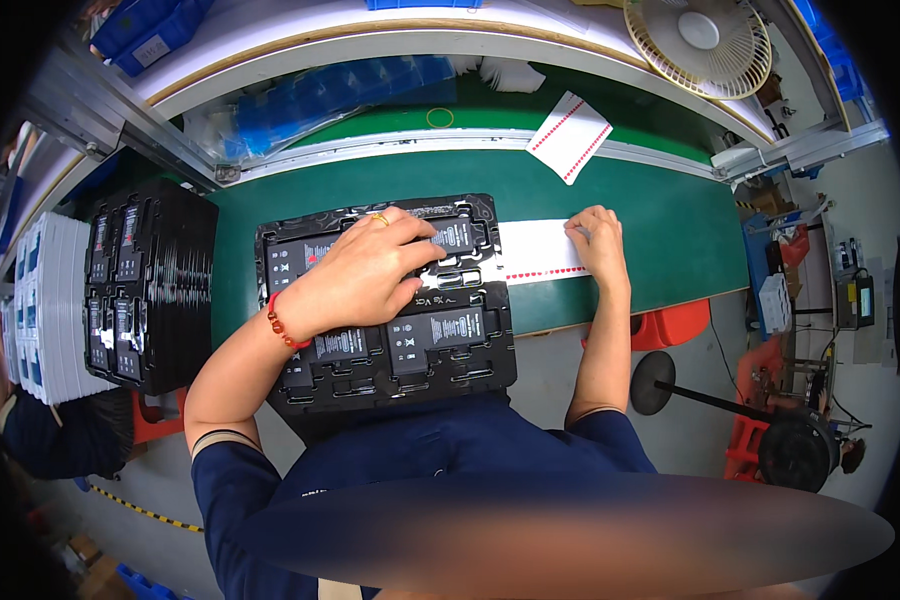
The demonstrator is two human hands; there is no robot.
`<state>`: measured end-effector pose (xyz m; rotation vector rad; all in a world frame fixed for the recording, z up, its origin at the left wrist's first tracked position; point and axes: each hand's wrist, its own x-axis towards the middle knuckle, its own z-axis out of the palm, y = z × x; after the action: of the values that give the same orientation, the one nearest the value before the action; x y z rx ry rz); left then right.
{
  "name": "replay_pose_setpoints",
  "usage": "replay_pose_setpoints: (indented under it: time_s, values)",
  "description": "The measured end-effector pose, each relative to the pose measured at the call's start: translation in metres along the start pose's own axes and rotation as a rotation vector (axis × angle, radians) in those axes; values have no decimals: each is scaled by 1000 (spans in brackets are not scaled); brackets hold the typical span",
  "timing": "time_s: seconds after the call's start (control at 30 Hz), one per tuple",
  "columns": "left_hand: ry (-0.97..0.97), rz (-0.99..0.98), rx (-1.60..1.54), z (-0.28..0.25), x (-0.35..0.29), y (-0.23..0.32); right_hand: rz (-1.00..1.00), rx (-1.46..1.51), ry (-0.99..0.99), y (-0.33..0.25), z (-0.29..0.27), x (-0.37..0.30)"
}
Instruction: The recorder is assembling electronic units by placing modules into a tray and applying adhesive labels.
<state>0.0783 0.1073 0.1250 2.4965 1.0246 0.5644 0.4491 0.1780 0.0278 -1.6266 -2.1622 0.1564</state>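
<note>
A black plastic tray point(490, 365) with flat black battery packs point(450, 332) in its pockets lies in front of me, overhanging the bench's near edge. My left hand point(370, 262) rests across its middle, fingers spread over the upper packs; a ring and a red bead bracelet are on it. A white sticker sheet point(540, 245) with a row of small red stickers lies against the tray's right side. At that sheet's right end my right hand point(600, 245) is closed in a pinch on its edge. Whether a loose sticker is between the fingertips is hidden.
Left of the tray stand a tall stack of black trays point(150, 285) and a stack of white trays point(55, 300). Another sticker sheet point(572, 138) lies at the back. A fan point(700, 35) sits on the shelf above; a red stool point(675, 325) is beneath the bench's right side.
</note>
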Motion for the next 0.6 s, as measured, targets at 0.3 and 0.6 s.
replay_pose_setpoints:
  time_s: [0.3, 0.6]
  values:
    - [17, 23, -1, 0, -4, -6, 238, 548, -172, 37, -8, -9]
    - [304, 59, 72, 5, -10, -10, 17, 940, -133, -94, -66, 27]
